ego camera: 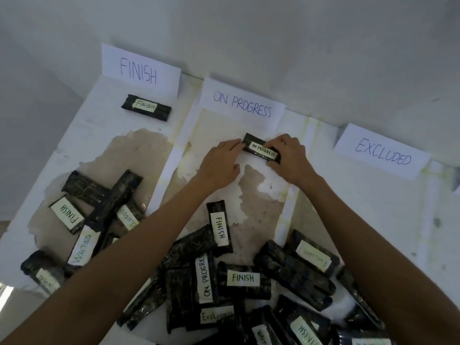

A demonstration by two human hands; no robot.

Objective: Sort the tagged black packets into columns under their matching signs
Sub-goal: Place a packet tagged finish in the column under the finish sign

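Observation:
A black packet tagged ON PROGRESS (258,147) lies just below the ON PROGRESS sign (242,105). My right hand (290,158) grips its right end with fingers over the top edge. My left hand (220,165) rests flat on the table, its fingertips touching the packet's left end. One packet tagged FINISH (146,107) lies under the FINISH sign (139,70). The EXCLUDED sign (382,151) at the right has no packet beneath it. A heap of tagged black packets (239,282) covers the near part of the table.
A smaller group of packets (94,210) tagged FINISH, WAITING and EXCLUDED lies at the left. The white table top (373,207) is worn, with brown patches. The signs lean against a white wall (273,33) behind the table.

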